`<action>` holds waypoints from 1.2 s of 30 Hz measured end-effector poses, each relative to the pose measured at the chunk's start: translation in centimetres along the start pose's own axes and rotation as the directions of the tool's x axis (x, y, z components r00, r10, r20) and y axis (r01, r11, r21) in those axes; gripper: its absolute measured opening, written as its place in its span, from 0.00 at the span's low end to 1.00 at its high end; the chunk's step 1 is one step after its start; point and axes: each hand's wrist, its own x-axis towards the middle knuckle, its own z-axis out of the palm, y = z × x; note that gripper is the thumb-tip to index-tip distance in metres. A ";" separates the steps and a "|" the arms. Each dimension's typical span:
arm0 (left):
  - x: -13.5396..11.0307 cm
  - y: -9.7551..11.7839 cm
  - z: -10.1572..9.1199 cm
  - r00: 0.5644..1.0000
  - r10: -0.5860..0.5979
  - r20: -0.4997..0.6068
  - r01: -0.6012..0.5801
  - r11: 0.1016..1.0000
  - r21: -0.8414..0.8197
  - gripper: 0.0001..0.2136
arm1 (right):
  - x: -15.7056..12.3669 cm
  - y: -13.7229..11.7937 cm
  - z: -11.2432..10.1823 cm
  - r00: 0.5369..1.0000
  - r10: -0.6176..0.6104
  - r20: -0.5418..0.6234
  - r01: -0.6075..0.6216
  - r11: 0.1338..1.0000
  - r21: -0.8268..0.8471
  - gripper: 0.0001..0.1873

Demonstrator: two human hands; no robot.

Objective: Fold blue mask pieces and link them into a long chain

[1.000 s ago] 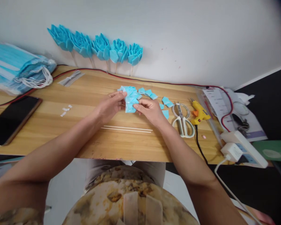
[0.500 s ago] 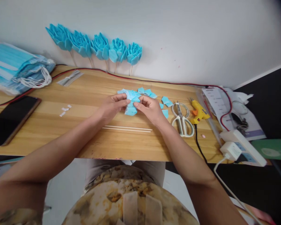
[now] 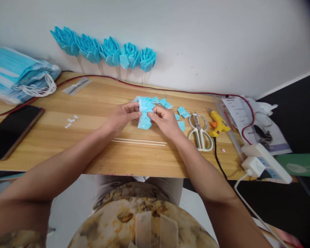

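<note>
The blue strip (image 3: 144,120), a pleated piece of cloth, sits directly between the person's 2 hands, above the middle of the wooden table (image 3: 100,100). Its long axis runs roughly away from the body, across the line that joins the hands, so each hand meets a long side: the left hand (image 3: 122,117) at the left edge, the right hand (image 3: 166,121) at the right. Neither is clearly nearer, since both touch it.

The left hand is nearly closed, its fingers curled and its thumb laid against the strip's edge in a pinch. The right hand pinches too, thumb on the front face and the other fingers bent behind; where those fingertips press is hidden. Only a narrow width of cloth separates the 2 thumbs. Whether the strip's underside touches the table cannot be made out.

Beyond the right hand lie small blue pieces (image 3: 165,103), with others to its right. Farther right are the scissors (image 3: 200,132), then the yellow glue gun (image 3: 218,124). The 2 thin sticks (image 3: 139,141) lie side to side between the hands and the table's near edge, crosswise to the strip. At the wall behind, 5 blue flowers (image 3: 111,51) stand on stems.
</note>
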 end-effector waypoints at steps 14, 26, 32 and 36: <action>-0.2 0.2 0.5 0.999 0.035 0.012 -0.036 0.995 0.096 0.15 | 0.2 0.4 -0.1 1.000 0.031 0.003 -0.030 0.962 0.272 0.20; -0.3 0.0 0.2 0.996 0.034 -0.081 -0.027 0.995 0.091 0.15 | 0.0 0.2 0.3 1.000 0.007 -0.004 -0.006 0.997 0.076 0.20; -0.1 0.0 0.2 0.996 0.057 -0.074 -0.052 0.996 0.069 0.14 | 0.0 -0.3 0.2 1.000 -0.018 0.000 0.018 0.999 -0.034 0.24; 0.0 0.1 0.2 0.996 0.059 -0.068 -0.054 0.996 0.072 0.15 | 0.1 -0.1 0.1 0.998 0.019 0.061 -0.024 0.997 0.073 0.25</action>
